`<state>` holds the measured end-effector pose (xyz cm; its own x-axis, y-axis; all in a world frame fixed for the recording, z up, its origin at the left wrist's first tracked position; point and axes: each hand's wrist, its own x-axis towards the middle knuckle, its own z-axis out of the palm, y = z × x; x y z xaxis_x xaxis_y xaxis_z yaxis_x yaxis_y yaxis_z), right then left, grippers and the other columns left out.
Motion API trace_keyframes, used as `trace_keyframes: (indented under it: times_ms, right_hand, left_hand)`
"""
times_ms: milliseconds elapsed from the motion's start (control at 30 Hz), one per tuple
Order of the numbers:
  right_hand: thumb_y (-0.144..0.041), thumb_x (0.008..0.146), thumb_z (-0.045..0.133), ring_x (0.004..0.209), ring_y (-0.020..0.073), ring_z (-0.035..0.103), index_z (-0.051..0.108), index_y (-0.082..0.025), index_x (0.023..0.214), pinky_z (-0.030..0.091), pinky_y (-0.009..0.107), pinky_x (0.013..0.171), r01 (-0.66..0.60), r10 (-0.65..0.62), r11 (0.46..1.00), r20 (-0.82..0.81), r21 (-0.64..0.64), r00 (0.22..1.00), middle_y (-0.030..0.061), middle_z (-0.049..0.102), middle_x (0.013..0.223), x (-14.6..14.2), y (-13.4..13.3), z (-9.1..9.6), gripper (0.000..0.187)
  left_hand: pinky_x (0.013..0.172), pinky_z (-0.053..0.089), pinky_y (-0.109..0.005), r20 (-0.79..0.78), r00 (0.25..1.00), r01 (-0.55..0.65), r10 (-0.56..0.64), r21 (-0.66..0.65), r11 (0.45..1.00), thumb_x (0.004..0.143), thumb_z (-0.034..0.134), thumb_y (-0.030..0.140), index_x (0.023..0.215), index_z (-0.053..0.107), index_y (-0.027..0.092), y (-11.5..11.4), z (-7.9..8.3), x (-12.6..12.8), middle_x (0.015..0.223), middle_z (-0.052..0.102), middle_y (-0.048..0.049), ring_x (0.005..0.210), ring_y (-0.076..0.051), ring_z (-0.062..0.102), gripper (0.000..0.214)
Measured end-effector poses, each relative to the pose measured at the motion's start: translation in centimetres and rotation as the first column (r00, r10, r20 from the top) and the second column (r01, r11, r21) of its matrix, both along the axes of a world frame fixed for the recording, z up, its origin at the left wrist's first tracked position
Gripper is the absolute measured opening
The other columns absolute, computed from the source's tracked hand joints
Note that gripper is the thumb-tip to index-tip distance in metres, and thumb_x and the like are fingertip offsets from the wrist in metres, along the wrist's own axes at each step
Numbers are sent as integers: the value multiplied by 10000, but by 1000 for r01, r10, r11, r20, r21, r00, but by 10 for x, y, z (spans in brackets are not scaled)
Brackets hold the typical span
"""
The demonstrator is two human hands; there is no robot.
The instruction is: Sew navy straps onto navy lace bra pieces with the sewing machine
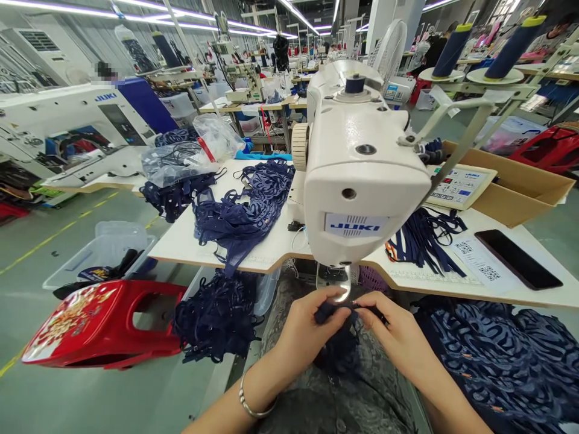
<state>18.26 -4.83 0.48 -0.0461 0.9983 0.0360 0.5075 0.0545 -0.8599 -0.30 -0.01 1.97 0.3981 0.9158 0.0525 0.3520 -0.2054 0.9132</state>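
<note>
Just below the head of a white JUKI sewing machine (366, 187), both hands meet at a dark navy fabric piece (339, 346). My left hand (312, 319), with a bangle at its wrist, pinches the fabric between thumb and fingers. From the other side my right hand (384, 316) pinches a small edge or strap of the same piece. The clear guard (333, 282) of the machine is close above the fingertips, and the needle area behind it is hard to make out. The rest of the fabric hangs down over the lap.
Navy lace garments (244, 211) lie on the white table, left of the machine. Navy straps (427, 241) and a phone (518, 259) lie to its right. Lower down are a red stool (104, 325), a dark fabric heap (219, 316) and patterned navy pieces (511, 355).
</note>
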Motion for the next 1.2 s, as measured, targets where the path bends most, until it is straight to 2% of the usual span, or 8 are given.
trace_keyframes:
  times_ms: [133, 333, 467, 567, 733, 833, 1000, 1200]
  right_hand:
    - [-303, 940, 515, 725, 139, 590, 635, -261, 928, 465, 225, 656, -23, 23, 1000, -35, 15, 999, -22, 642, 822, -2, 0, 0, 128]
    - [-329, 888, 610, 694, 141, 612, 643, -246, 882, 469, 228, 637, 85, -82, 996, -122, 18, 989, -22, 660, 777, -10, -2, -9, 89]
    - [-320, 915, 583, 668, 120, 608, 653, -245, 863, 465, 217, 647, 3, 9, 998, -193, 60, 981, -32, 649, 724, -13, -7, -10, 115]
    - [-359, 939, 549, 625, 108, 613, 626, -228, 858, 455, 211, 610, -80, 61, 995, -261, -62, 963, -33, 658, 676, -11, -7, -4, 172]
    - [-512, 957, 449, 460, 100, 558, 497, -225, 987, 316, 180, 370, -183, 6, 942, -528, -283, 849, -20, 684, 688, -10, 0, 2, 293]
    - [-473, 965, 450, 420, 88, 499, 548, -218, 1008, 373, 194, 415, -155, 51, 954, -375, -255, 926, -30, 673, 637, -8, 1, 3, 277]
    - [-346, 991, 389, 649, 123, 634, 593, -246, 987, 473, 223, 649, -122, 121, 990, -21, -73, 992, -25, 670, 712, -6, -5, 2, 227]
    - [-252, 944, 335, 572, 129, 623, 557, -226, 840, 436, 226, 558, -114, 114, 993, 200, -10, 973, -16, 627, 650, -13, -8, 2, 247]
  left_hand:
    - [718, 469, -202, -23, 998, 55, -54, 84, 995, 833, 595, 183, 875, 704, 212, 1, 0, 1, 810, 702, 15, 756, -126, 644, 121]
    - [567, 394, -167, -117, 993, 37, -15, 186, 982, 804, 566, 139, 797, 593, 181, -3, -4, 5, 675, 604, 44, 600, -86, 532, 50]
    - [562, 391, -163, -167, 985, 86, -36, 303, 949, 859, 518, 136, 864, 564, 190, -7, -16, 1, 708, 595, 40, 592, -82, 517, 71]
    - [632, 436, -167, -190, 977, 163, -98, 372, 914, 915, 464, 131, 967, 560, 204, -8, -21, -3, 804, 636, 13, 672, -95, 582, 132]
    - [602, 457, -176, -250, 958, 248, -140, 484, 839, 946, 397, 115, 1027, 562, 208, -8, -16, -5, 786, 618, -10, 655, -110, 593, 206]
    - [586, 473, -184, -317, 935, 313, -161, 519, 795, 910, 357, 59, 1063, 555, 188, -8, -13, -4, 796, 612, -29, 654, -121, 602, 282]
    - [641, 498, -243, -452, 870, 424, -196, 484, 765, 870, 374, 45, 1042, 548, 170, -7, -11, -6, 843, 621, -52, 736, -174, 618, 275]
    - [663, 456, -226, -405, 853, 450, -330, 249, 858, 906, 394, 84, 994, 548, 183, -5, 0, -6, 847, 623, -28, 761, -154, 617, 203]
